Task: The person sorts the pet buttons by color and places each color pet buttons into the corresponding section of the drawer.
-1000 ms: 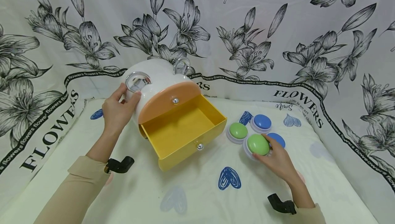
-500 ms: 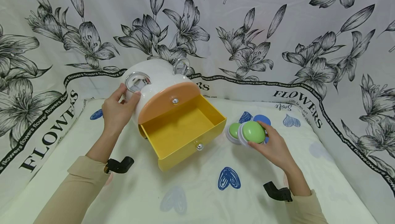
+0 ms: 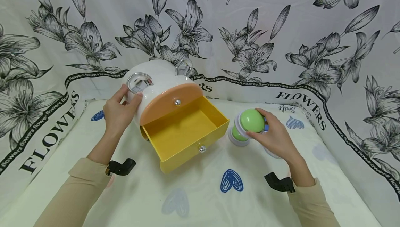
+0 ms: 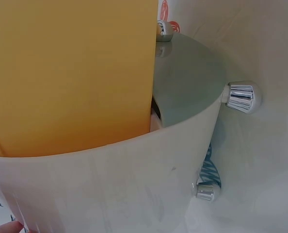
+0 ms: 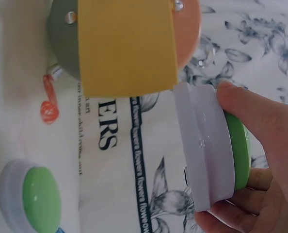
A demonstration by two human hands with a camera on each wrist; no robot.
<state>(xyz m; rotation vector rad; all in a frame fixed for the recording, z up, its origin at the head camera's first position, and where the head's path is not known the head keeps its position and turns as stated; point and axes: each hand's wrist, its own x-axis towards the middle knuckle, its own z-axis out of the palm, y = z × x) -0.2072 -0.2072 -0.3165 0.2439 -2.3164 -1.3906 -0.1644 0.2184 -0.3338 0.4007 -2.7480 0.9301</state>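
My right hand (image 3: 278, 135) holds a push button with a green domed top (image 3: 252, 121) and a white round base between thumb and fingers, raised above the bedding. In the right wrist view this held button (image 5: 207, 145) is side-on, thumb at its upper edge. A second green button (image 3: 239, 136) sits just below it, partly covered. My left hand (image 3: 119, 112) rests on the left side of a white dome-shaped drawer box (image 3: 156, 77), thumb and forefinger spread near its chrome ring. The box's yellow drawer (image 3: 184, 126) is pulled out with nothing in it; an orange drawer front (image 3: 172, 102) is above.
Blue buttons are mostly hidden behind my right hand; a sliver of blue button (image 3: 266, 127) shows. Heart-printed white bedding (image 3: 203, 192) lies under everything. A flower-printed cloth (image 3: 218, 39) rises behind. Chrome feet (image 4: 243, 97) stick out from the box's underside.
My right hand has lifted the green button off the bedding and moved it up and left, over the other green button. The left hand and the box have stayed put.
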